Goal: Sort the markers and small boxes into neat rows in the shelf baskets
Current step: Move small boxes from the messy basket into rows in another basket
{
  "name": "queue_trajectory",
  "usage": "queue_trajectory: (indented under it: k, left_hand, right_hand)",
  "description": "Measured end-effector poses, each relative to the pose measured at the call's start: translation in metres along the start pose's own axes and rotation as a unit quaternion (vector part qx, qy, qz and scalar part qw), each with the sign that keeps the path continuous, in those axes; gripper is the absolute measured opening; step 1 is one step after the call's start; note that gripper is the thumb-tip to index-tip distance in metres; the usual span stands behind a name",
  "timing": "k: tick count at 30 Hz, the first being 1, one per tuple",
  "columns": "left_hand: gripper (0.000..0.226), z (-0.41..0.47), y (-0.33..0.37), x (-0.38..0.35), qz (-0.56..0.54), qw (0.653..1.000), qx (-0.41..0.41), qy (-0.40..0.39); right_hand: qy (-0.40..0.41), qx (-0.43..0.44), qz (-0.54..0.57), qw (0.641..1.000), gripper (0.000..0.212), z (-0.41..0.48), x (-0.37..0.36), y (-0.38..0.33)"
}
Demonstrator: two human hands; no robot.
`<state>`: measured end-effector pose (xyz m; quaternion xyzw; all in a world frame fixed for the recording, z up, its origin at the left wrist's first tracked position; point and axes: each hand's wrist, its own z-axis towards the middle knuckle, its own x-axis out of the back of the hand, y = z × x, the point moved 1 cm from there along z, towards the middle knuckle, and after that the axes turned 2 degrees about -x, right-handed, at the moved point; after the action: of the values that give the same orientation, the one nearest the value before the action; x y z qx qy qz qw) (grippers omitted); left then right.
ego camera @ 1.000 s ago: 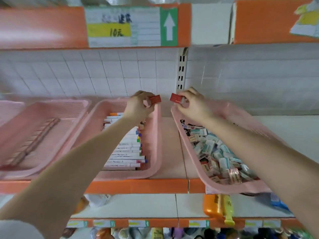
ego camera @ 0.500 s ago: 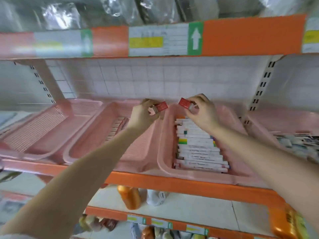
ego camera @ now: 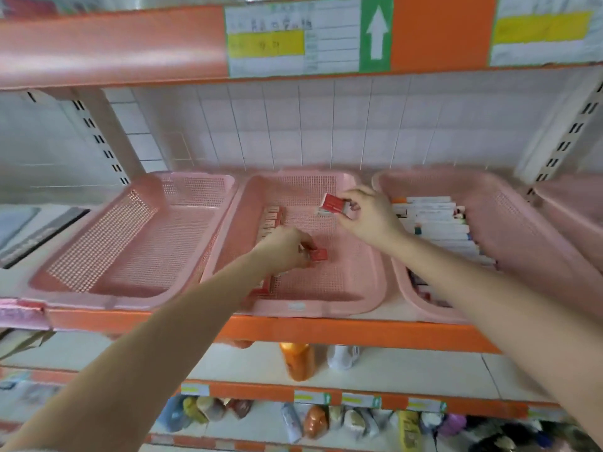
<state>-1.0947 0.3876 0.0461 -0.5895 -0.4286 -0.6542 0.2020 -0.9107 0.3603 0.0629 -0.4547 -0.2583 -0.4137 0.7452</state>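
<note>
Three pink mesh baskets stand side by side on the orange shelf. In the middle basket point(ego camera: 339, 288), a row of small red boxes point(ego camera: 271, 220) runs along the left wall. My left hand point(ego camera: 284, 247) is low inside this basket and pinches a small red box point(ego camera: 318, 255) close to the mesh floor. My right hand point(ego camera: 368, 215) hovers over the basket's back right and pinches another small red box point(ego camera: 333, 202). The right basket point(ego camera: 522, 230) holds white markers point(ego camera: 437, 223) laid in a stacked row.
The left pink basket point(ego camera: 130, 249) holds nothing I can see. A fourth basket's edge point(ego camera: 574, 203) shows at far right. The upper shelf's orange edge point(ego camera: 130, 44) with price labels hangs overhead. An orange bottle point(ego camera: 298, 360) and other goods stand on the shelves below.
My view has shifted left. Both hands moved from above the basket rims to the middle basket, the left one dropping down to its floor with its red box.
</note>
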Motion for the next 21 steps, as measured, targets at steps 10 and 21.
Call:
queue_trajectory:
  k: [10,21]
  left_hand:
    - [0.052,-0.001,-0.013,0.009,-0.096,0.993,0.057,0.045]
    - [0.047,-0.030,-0.030,0.018,-0.181,0.960,0.048,0.208]
  right_hand:
    - [-0.121,0.001,-0.020,0.992,0.033,0.014,-0.011,-0.001]
    - [-0.258,-0.045,0.251,0.932,0.035,0.018,-0.039,-0.030]
